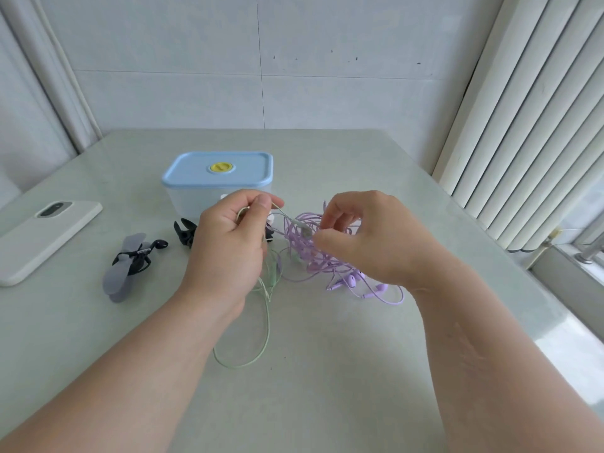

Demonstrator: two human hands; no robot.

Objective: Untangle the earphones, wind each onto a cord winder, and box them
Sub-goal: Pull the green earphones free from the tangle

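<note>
Head view: the left hand (pixel 228 243) is raised above the middle of the table (pixel 327 387), thumb and forefinger pinching the green cord (pixel 268 328). The right hand (pixel 369 237) is level with it and close beside it. Its fingers are curled, and thumb and forefinger seem to nip a loop at the top of the purple tangle (pixel 313 259), though the exact strand is too fine to tell.

Between the two hands a short taut run of green cord slants from the left pinch slightly down and to the right, into the purple loops. That line is the axis that matters. The knot lies on the right hand's side, and the free green length is on the left, dropping below the left hand and curling toward the near edge of the table. My judgement is that the green cord has to come out leftward along that line while the right hand holds the purple loops open.

The purple earbuds (pixel 353 281) lie on the table under the right wrist. A black earphone already wound on a grey winder (pixel 121 279) lies toward the left edge, near a phone (pixel 42 237). A black winder (pixel 184 233) sits just behind the left hand. The box (pixel 196 197), lid on, stands behind both hands.
</note>
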